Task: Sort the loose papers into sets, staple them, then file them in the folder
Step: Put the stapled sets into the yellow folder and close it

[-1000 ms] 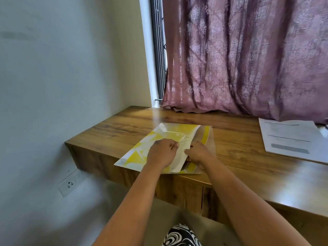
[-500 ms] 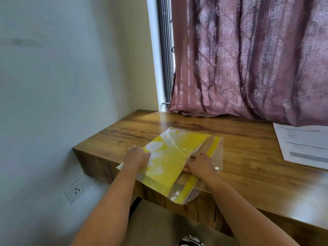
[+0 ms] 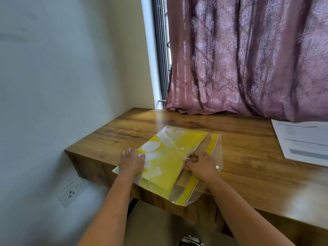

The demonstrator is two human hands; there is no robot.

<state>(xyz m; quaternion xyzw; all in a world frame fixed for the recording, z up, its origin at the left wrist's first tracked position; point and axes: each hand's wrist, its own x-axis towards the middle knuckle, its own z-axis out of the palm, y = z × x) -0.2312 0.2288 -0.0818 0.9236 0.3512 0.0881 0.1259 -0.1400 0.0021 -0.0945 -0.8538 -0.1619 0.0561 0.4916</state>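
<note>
A yellow and clear plastic folder (image 3: 170,160) lies on the wooden desk (image 3: 248,167), its near corner hanging over the front edge. My left hand (image 3: 131,161) grips the folder's left edge, fingers curled over it. At the folder's right side my right hand (image 3: 201,164) pinches the edge of the yellow sheet where the clear flap opens. A white snap button (image 3: 217,167) shows on the flap just right of that hand. A stack of printed papers (image 3: 303,141) lies flat at the desk's far right, partly cut off by the frame.
A mauve patterned curtain (image 3: 248,59) hangs down to the desk's back edge, beside a window grille (image 3: 162,50). A white wall (image 3: 62,77) closes the left side, with a socket plate (image 3: 71,191) below the desk. The desk's left end stops just past the folder.
My left hand left the middle of the folder and took its left edge. The folder slid toward me, its near corner now past the desk edge. My right hand stayed at the flap.
</note>
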